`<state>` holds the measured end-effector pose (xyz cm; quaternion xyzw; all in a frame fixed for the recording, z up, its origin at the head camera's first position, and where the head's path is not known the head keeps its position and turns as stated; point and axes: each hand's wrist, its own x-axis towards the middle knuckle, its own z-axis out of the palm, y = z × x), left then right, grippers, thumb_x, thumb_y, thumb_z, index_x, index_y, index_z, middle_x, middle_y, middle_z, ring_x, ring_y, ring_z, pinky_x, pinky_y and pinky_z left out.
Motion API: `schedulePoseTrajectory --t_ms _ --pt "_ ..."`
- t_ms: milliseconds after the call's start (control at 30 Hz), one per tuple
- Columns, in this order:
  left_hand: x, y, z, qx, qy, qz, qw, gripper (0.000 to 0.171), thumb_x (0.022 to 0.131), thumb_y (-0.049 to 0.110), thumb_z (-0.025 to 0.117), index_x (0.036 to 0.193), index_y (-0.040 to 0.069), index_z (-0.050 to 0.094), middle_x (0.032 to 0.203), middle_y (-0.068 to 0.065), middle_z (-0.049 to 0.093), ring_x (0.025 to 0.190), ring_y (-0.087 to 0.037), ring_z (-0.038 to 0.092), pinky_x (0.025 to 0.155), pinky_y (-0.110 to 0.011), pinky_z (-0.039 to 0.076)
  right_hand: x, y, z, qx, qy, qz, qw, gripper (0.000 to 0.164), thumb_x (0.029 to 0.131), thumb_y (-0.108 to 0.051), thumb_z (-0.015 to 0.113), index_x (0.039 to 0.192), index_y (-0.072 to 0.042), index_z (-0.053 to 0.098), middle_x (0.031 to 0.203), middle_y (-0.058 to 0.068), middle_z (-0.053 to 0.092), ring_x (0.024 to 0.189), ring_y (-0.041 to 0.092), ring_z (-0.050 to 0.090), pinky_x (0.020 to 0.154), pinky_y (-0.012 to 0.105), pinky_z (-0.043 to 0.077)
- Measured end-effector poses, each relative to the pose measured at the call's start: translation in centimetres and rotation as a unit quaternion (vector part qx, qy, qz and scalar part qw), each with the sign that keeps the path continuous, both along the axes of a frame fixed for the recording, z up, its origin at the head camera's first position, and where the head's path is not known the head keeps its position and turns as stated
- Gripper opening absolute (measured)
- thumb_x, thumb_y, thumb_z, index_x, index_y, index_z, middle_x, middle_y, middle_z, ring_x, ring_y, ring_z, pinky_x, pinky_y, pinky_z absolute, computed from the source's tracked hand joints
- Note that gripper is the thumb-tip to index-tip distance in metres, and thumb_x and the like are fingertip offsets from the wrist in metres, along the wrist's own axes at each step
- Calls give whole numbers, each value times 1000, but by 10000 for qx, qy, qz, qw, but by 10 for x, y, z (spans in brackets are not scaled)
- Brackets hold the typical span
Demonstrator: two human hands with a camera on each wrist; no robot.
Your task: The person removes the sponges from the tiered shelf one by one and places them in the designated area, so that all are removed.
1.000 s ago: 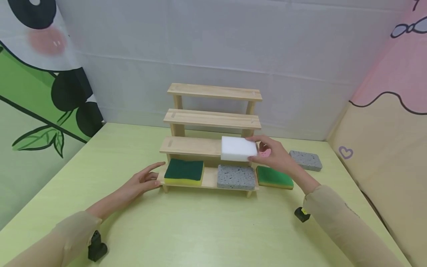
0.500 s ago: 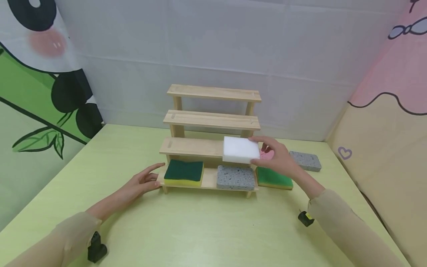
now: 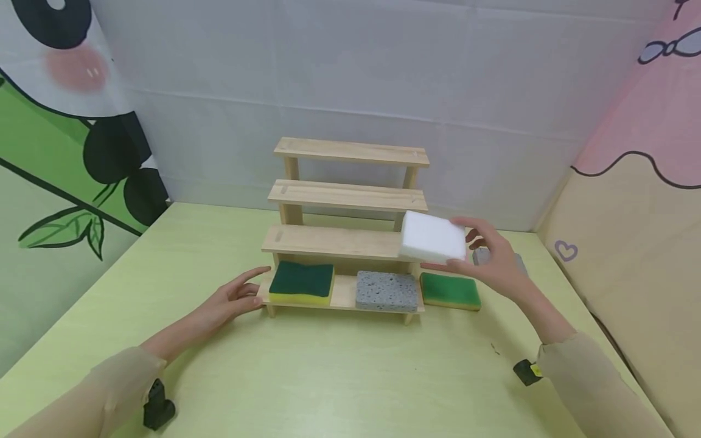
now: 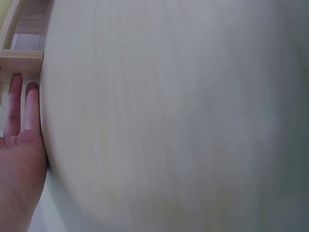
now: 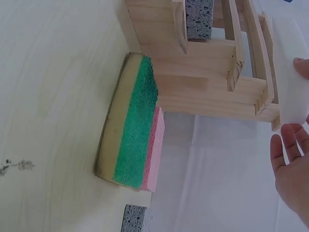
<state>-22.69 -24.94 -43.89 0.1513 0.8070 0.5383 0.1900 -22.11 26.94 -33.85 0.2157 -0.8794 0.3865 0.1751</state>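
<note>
My right hand (image 3: 495, 258) pinches a white foam sponge (image 3: 434, 237) between thumb and fingers, off the right end of the second step of a wooden tiered shelf (image 3: 342, 196). In the right wrist view the white sponge (image 5: 288, 72) hangs beside the shelf's steps. My left hand (image 3: 232, 299) rests at the left end of the lowest step, fingers loosely extended; two fingertips (image 4: 17, 79) meet the wood in the left wrist view. On that step lie a yellow sponge with a dark green top (image 3: 302, 281) and a grey speckled sponge (image 3: 386, 291).
On the table right of the shelf lies a green-topped sponge (image 3: 450, 291), with a pink sponge (image 5: 153, 154) behind it. Another grey speckled sponge (image 5: 133, 220) is farther back, partly hidden by my right hand in the head view. A white cloth wall (image 3: 350, 73) stands behind.
My right hand has carried the white sponge right and slightly up, from in front of the second step to past its right end. The left hand stays put.
</note>
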Motion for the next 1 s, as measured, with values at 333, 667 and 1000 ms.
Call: schedulePoseTrajectory --t_ms 333,667,1000 --pt "-1 1 -2 -32 -68 70 9999 64 102 34 52 157 34 19 142 -13 53 120 -10 57 110 -54 37 7 32 -5 -230 199 -57 9995 79 71 6 82 141 -13 51 123 -19 51 99 4 47 85 9 40" --pt "-2 2 -4 -18 -94 109 9999 64 102 34 53 157 35 20 141 -12 54 121 -11 58 111 -54 36 15 66 -9 -583 309 229 9976 75 71 17 74 140 0 50 128 -18 54 101 6 49 85 12 41" --pt "-2 0 -2 -41 -45 44 10000 64 102 33 52 157 34 19 140 -12 55 118 -8 58 109 -50 38 18 97 -20 -386 202 -147 9989 75 71 17 75 140 -1 50 128 -20 53 104 3 50 82 9 41"
